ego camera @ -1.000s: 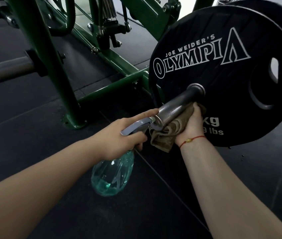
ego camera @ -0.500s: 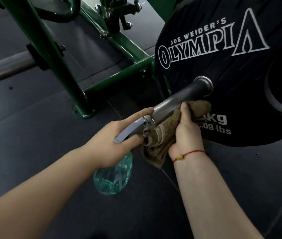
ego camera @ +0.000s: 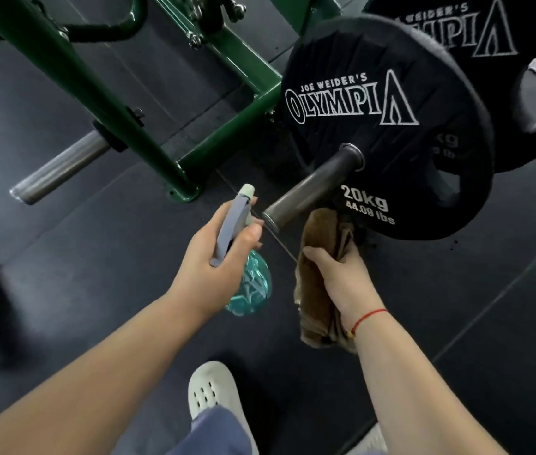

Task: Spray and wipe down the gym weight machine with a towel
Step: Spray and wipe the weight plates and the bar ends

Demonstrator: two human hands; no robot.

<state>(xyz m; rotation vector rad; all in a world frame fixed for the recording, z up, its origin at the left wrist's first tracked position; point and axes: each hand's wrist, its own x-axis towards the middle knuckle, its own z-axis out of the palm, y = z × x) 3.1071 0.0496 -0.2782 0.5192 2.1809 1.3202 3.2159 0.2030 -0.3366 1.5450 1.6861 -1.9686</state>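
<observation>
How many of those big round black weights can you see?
2. One big round black weight plate marked 20kg sits on the grey metal peg. A second black plate stands behind it at the upper right, cut off by the picture's edge. More may be hidden.

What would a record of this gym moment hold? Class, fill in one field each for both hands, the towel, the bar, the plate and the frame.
left hand: holds spray bottle, nozzle pointing away, beside the bar's near end
right hand: grips towel
towel: brown, bunched, just below the bar; contact unclear
bar: dark metal, sticks out of the plate toward the camera
plate: black, marked 20kg, on the bar
frame: green, left of the plate
</observation>
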